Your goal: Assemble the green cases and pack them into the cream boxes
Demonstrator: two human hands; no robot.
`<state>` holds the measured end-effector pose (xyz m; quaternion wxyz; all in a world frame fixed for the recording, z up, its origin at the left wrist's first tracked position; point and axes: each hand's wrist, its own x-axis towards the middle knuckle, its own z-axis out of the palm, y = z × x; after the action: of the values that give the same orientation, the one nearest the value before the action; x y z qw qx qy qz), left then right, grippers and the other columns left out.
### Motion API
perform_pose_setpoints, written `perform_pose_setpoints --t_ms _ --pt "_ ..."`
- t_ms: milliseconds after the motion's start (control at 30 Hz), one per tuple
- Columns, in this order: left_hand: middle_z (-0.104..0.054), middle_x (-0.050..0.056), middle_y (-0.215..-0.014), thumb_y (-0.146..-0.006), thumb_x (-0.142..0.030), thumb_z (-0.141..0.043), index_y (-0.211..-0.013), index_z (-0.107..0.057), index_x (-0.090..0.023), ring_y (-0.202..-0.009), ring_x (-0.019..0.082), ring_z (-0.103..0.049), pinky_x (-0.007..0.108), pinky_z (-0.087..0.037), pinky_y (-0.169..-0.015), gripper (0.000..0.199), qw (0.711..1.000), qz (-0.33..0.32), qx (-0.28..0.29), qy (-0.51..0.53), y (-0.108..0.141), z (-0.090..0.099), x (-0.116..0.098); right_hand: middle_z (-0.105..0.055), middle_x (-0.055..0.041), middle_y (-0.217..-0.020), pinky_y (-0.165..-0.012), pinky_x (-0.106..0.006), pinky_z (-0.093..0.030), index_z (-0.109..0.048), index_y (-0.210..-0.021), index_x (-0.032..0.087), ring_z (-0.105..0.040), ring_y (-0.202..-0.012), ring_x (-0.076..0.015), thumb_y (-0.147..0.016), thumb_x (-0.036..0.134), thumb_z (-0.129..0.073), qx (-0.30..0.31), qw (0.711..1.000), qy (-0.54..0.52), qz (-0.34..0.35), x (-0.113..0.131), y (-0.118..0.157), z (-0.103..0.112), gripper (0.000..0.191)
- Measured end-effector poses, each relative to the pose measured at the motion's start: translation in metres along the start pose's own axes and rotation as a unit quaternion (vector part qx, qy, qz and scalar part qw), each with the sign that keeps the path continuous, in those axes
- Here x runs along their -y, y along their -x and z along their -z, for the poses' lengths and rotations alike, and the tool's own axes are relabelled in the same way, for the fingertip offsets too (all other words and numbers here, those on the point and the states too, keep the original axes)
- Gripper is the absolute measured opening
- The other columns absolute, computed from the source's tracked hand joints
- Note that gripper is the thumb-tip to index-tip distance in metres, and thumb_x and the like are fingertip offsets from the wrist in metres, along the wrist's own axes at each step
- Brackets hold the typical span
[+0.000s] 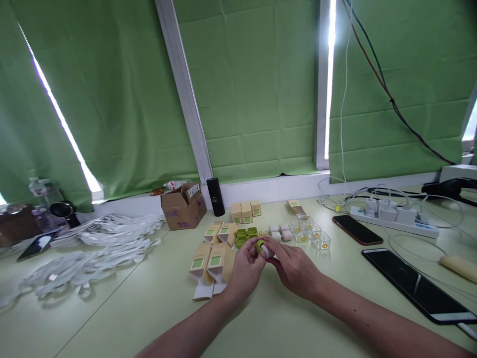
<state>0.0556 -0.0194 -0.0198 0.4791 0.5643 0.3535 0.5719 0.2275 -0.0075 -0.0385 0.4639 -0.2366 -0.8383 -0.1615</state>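
My left hand (246, 268) is closed round a small green cup (260, 244). A small white piece (267, 251) sits at the cup's mouth, pinched by my right hand (294, 266). Just behind my hands stand green square containers (246, 232), white and pinkish pieces (280, 232) and several clear cups with yellow centres (307, 229). Left of my left hand are open beige boxes with green labels (219, 261). Three closed beige boxes (246, 212) stand farther back.
A cardboard box (182, 206) and black cylinder (215, 197) stand near the wall. White straps (89, 253) cover the left side. On the right lie phones (417, 283), cables and a power strip (395, 219).
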Motion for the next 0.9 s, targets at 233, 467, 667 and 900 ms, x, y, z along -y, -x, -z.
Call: perform_pose_setpoints --t_ms 233,467,667,900 --pt "-0.073 0.016 -0.131 -0.087 -0.043 -0.079 -0.128 -0.068 -0.02 -0.129 0.033 -0.065 0.047 -0.051 -0.112 0.049 0.999 -0.016 0.047 -0.003 0.001 0.005 0.009 -0.074 -0.0216 -0.131 -0.082 -0.039 -0.069 -0.053 -0.137 0.013 -0.076 -0.117 -0.0284 -0.107 0.013 -0.048 -0.014 1.0 0.002 0.006 -0.003 0.002 0.0 0.03" --pt "-0.066 0.015 -0.143 -0.087 -0.047 -0.079 -0.131 -0.072 -0.021 -0.139 0.035 -0.056 0.048 -0.044 -0.119 0.051 0.998 -0.001 0.062 0.022 0.003 0.009 0.007 -0.076 -0.0179 -0.128 -0.083 -0.038 -0.068 -0.058 -0.135 0.013 -0.076 -0.117 -0.0274 -0.106 0.016 -0.054 -0.042 0.999 0.017 0.006 0.002 -0.002 0.002 0.03" --pt "-0.065 0.015 -0.144 -0.083 -0.047 -0.084 -0.13 -0.073 -0.022 -0.138 0.036 -0.056 0.049 -0.047 -0.117 0.054 0.993 0.051 0.06 0.093 0.002 0.01 0.012 -0.077 -0.0168 -0.127 -0.093 -0.039 -0.066 -0.061 -0.135 0.015 -0.074 -0.119 -0.0262 -0.106 0.018 -0.054 -0.047 0.999 0.008 0.0 0.002 -0.003 0.002 0.03" --pt "-0.073 0.014 -0.127 -0.085 -0.046 -0.082 -0.124 -0.074 -0.02 -0.118 0.03 -0.068 0.044 -0.056 -0.104 0.047 0.993 0.046 0.072 0.084 0.002 0.004 0.006 -0.077 -0.0172 -0.125 -0.091 -0.041 -0.067 -0.061 -0.134 0.014 -0.075 -0.117 -0.0277 -0.104 0.016 -0.053 -0.04 0.999 0.021 0.003 0.003 -0.005 0.005 0.031"
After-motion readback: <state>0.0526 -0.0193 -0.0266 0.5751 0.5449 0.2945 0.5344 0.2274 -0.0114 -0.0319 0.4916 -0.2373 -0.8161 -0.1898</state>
